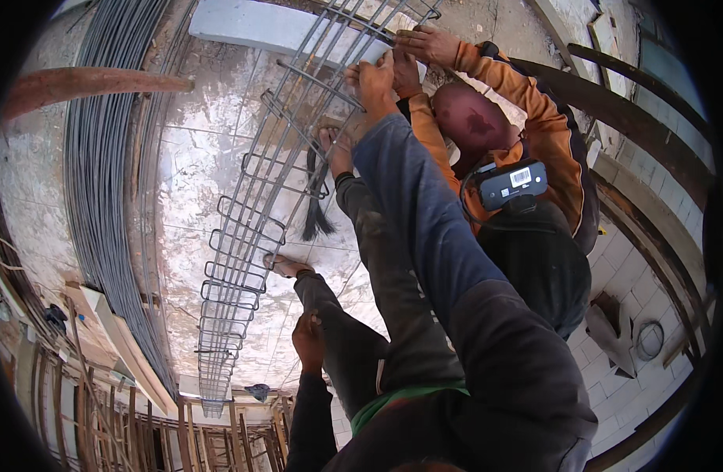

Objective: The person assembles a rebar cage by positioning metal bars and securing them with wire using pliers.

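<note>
A long rebar cage [243, 204] with square stirrups runs from the upper right down to the lower left. At its upper end my right hand [375, 85] is closed against the bars, its fingers pinched; what they hold is too small to name. My left hand [308, 340] is lower, beside my leg and apart from the cage, fingers curled; anything inside is hidden. Right next to my right hand, a co-worker's hands [428, 46] touch the cage bars. A bundle of dark tie wire [317, 214] lies near my feet, partly behind the cage.
The co-worker in an orange jacket [550, 118] crouches close on my right. Long steel rods [102, 173] lie on the left, with a reddish pole [102, 85] across them. A white block [251, 22] is beneath the cage's far end. Wooden boards [125, 346] stand at lower left.
</note>
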Demonstrator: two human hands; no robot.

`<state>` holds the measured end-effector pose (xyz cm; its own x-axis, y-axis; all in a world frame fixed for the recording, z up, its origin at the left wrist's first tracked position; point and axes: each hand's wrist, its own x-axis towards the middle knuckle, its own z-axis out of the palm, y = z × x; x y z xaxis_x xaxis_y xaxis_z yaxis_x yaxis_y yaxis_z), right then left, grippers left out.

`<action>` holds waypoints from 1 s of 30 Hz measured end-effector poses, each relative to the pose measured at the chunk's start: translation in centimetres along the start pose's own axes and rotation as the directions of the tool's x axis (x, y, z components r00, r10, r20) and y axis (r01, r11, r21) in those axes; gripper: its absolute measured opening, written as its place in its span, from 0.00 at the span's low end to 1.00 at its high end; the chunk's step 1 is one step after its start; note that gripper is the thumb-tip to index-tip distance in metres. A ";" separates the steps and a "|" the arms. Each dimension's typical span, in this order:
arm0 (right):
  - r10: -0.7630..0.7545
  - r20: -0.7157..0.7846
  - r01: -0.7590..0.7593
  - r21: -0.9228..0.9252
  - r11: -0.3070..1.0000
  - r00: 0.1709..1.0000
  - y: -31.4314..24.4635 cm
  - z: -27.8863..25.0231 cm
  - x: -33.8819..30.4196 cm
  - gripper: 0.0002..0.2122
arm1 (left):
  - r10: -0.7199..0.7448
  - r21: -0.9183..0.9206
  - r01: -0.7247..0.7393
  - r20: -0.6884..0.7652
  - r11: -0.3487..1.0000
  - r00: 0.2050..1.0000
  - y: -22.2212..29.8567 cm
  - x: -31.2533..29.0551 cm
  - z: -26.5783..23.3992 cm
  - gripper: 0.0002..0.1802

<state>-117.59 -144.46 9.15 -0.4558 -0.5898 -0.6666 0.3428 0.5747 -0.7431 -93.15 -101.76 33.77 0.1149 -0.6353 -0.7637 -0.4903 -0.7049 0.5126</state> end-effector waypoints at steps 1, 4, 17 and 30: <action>0.023 -0.020 -0.023 0.014 1.000 1.000 0.1 0.2 1.3 0.32 | -0.112 -0.036 0.115 0.080 0.993 0.990 0.7 -0.3 0.6 0.14; 0.063 -0.078 -0.061 0.027 0.998 0.995 0.4 -0.5 3.6 0.30 | -0.150 -0.039 0.155 0.111 0.987 0.982 1.5 -0.8 2.5 0.10; 0.080 -0.149 -0.083 -0.017 0.996 0.986 -0.9 -2.1 7.8 0.23 | -0.133 -0.098 0.141 0.083 0.985 0.988 0.5 -1.1 2.8 0.09; 0.109 -0.177 -0.107 0.024 0.994 0.978 -2.5 -1.7 7.0 0.16 | -0.073 -0.071 0.073 0.002 0.995 0.997 2.0 -1.1 2.6 0.09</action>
<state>-123.00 -149.03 6.43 -0.5540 -0.4135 -0.7226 0.4093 0.6205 -0.6689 -96.47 -101.64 34.64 0.1490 -0.5815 -0.7998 -0.4183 -0.7700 0.4819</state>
